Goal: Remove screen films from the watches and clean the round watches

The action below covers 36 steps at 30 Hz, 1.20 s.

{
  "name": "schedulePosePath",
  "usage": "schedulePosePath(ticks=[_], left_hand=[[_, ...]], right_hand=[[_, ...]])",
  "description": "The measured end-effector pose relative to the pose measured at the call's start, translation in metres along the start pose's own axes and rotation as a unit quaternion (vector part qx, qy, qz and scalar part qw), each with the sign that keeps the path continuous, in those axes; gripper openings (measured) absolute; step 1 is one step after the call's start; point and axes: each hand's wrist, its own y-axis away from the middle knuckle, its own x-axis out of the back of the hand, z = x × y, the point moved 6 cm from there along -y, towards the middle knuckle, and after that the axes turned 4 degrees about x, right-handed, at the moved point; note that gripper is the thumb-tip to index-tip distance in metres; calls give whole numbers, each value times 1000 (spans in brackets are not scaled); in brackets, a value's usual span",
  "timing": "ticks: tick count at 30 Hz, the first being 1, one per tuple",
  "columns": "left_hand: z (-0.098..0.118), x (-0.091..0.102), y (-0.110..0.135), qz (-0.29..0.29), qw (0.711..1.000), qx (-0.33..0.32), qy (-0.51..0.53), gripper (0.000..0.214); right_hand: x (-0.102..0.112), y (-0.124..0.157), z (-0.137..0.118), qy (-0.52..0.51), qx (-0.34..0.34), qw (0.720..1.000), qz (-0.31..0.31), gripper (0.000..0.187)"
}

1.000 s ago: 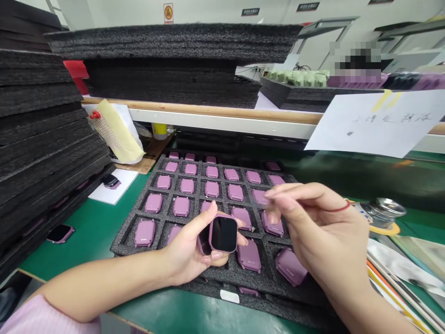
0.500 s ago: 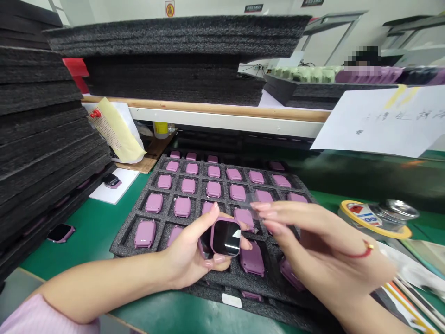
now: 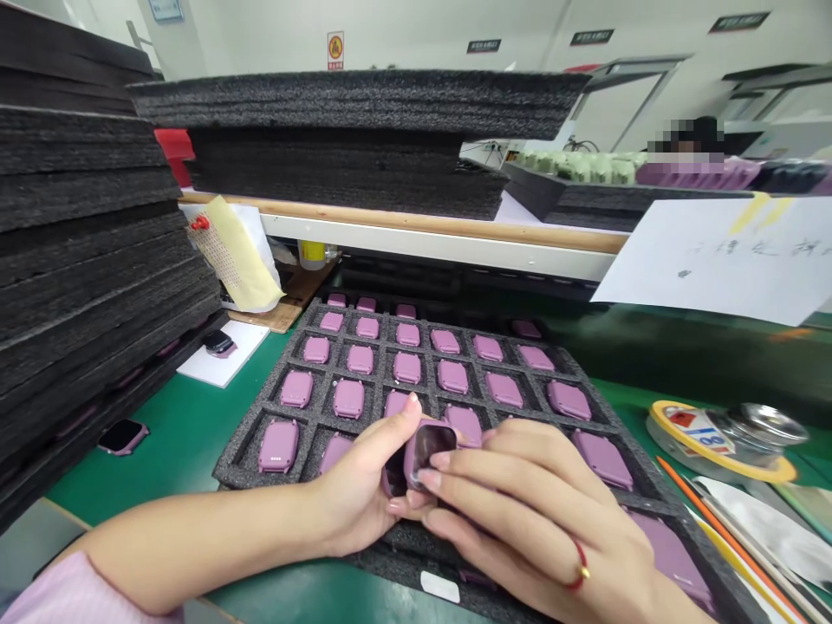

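Observation:
Above the front of a foam tray, my left hand (image 3: 364, 494) holds a purple smartwatch body (image 3: 434, 446) with its dark glossy screen tilted up. A second dark-faced piece (image 3: 393, 477) with a purple edge shows in the same palm, partly hidden by the fingers. My right hand (image 3: 539, 503) is closed over the right side of the smartwatch, fingertips on its screen and thumb low at its edge. Whether a film lies under those fingertips I cannot tell. The black foam tray (image 3: 250, 438) below carries rows of purple watch bodies (image 3: 278, 445), mostly backs up.
Tall stacks of black foam sheets (image 3: 97, 225) rise at the left and on the shelf (image 3: 390, 238). A loose watch (image 3: 123, 436) lies on the green table at left. A tape roll (image 3: 676, 442) with a metal-topped container (image 3: 770, 425) and thin sticks (image 3: 734, 520) sit at right.
My right hand has come left and down from beside the smartwatch, where it pinched a thin clear film, onto the screen. The left hand keeps its hold; the view has tilted slightly upward.

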Motion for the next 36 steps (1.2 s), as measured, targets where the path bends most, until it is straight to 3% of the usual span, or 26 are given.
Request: schedulePosePath(ticks=[4,8,11,16,22,25,27,31,36], left_hand=[[0,-1,2,-2,997,-42,-66,50],[-2,4,1,13,999,-16,-39,55],[-3,5,0,29,999,17,-25,63],[0,3,1,36,999,19,-28,58],[-3,-1,-1,1,999,35,-17,60],[-3,-6,-2,-40,999,15,-27,56],[-3,-4,-3,-24,999,3,-28,58],[-8,3,-6,13,998,4,-53,67],[-14,1,-12,-79,997,11,-16,61]], right_hand=[[-7,-11,13,-118,-94,989,-5,58],[-9,-8,22,-215,-153,965,-3,52],[-7,-9,25,-212,-144,967,-1,49],[-10,-8,24,-197,-136,971,-10,49],[0,-10,28,-119,-127,985,-11,44],[9,-15,59,-71,-158,985,-13,35],[7,-20,92,-46,-196,979,-31,36],[-14,-19,169,10,-353,929,-105,36],[-38,-20,226,72,-409,903,-111,27]])
